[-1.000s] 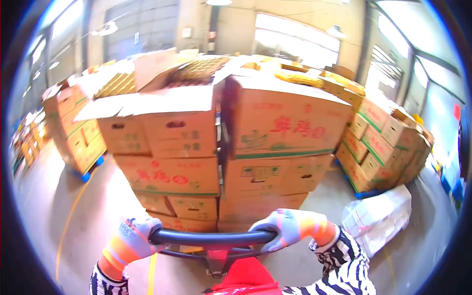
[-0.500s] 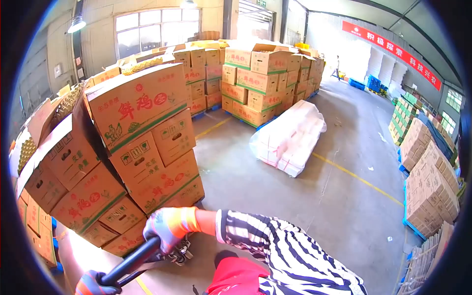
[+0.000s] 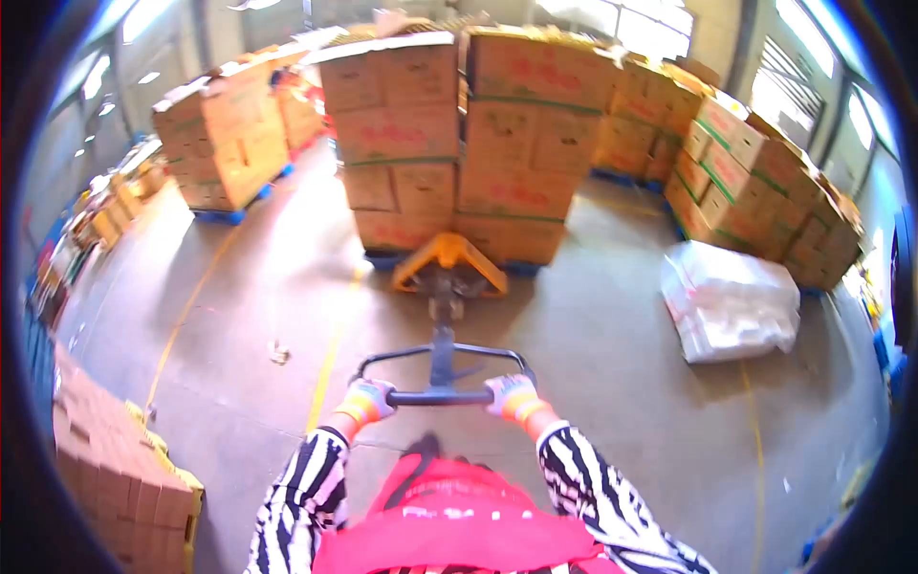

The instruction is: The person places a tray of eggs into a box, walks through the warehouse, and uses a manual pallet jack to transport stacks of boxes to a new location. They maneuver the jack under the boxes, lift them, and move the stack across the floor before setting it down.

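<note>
Both gloved hands grip the black handle bar of a yellow pallet jack. My left hand is closed round the bar's left end, and my right hand round its right end. Beyond the handle, the jack's yellow body stands against a blue pallet under stacked brown cartons. The cartons stand in two columns with a narrow gap between them. Where the jack's forks are, under the load, is hidden.
A plastic-wrapped white bundle lies on the floor at right, with more carton stacks behind it. Another palletised stack stands back left. Flat brown cartons are at near left. Yellow lines cross the grey floor.
The view has swung round and now faces the jack and its load squarely. The cartons have shifted from the left to the centre, and the wrapped bundle to the right. Both hands still grip the bar.
</note>
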The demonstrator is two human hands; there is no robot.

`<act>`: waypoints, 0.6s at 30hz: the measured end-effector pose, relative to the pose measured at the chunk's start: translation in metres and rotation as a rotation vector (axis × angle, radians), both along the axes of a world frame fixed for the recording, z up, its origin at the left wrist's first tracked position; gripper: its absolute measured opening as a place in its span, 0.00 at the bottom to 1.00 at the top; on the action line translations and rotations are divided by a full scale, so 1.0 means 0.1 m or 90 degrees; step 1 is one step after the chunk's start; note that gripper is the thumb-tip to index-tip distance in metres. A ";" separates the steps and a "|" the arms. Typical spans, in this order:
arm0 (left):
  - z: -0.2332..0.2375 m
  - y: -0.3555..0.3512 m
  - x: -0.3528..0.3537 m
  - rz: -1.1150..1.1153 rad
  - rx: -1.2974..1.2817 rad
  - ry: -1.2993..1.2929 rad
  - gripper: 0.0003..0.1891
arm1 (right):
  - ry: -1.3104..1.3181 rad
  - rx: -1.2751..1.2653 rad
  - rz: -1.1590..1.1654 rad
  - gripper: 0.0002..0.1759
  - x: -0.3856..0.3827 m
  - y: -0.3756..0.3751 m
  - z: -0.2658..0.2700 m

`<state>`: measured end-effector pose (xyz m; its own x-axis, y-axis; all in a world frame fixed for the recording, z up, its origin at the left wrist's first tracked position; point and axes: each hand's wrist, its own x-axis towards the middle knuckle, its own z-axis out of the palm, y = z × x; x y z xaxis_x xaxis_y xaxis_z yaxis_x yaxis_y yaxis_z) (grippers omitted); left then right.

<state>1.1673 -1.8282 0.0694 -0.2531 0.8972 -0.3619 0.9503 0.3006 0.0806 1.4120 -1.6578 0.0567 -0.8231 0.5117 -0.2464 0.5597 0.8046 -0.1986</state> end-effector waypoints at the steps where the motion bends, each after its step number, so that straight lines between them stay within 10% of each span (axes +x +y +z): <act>1: 0.05 -0.08 0.11 0.024 -0.013 -0.032 0.13 | -0.001 0.033 0.013 0.18 0.11 -0.12 0.09; 18: 1.30 -3.75 1.81 -0.104 0.200 -0.088 0.11 | 0.026 -0.063 0.112 0.13 2.07 -3.57 1.59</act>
